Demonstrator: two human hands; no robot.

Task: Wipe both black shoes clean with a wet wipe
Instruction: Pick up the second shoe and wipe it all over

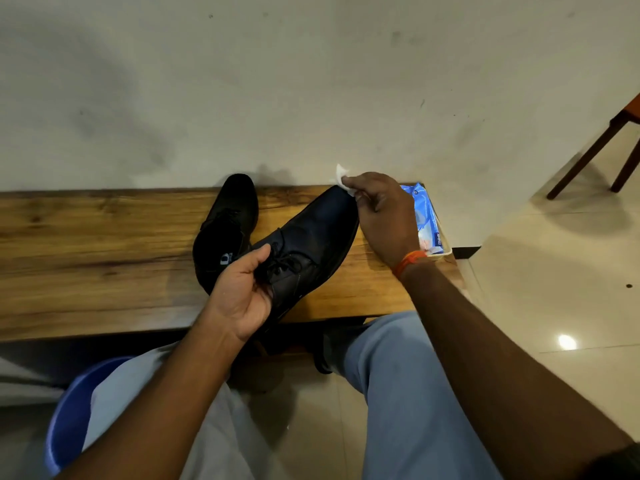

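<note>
Held shoe (304, 244): black leather lace-up with a smooth, faintly shiny toe, lifted off the wooden worktop (86, 244) and tilted, toe pointing away toward the right hand.
Left hand (242, 296): curled round the held shoe's heel end, thumb lying by the laces.
Right hand (382, 209): at the toe tip, fingers pinching a crumpled white wet wipe (344, 180) against the leather.
Second shoe (225, 230): black, matte, resting on the worktop just beyond the left hand, its opening showing a white insole logo.
Wipe pack (427, 220): blue, lying just behind the right hand at the worktop's end.
</note>
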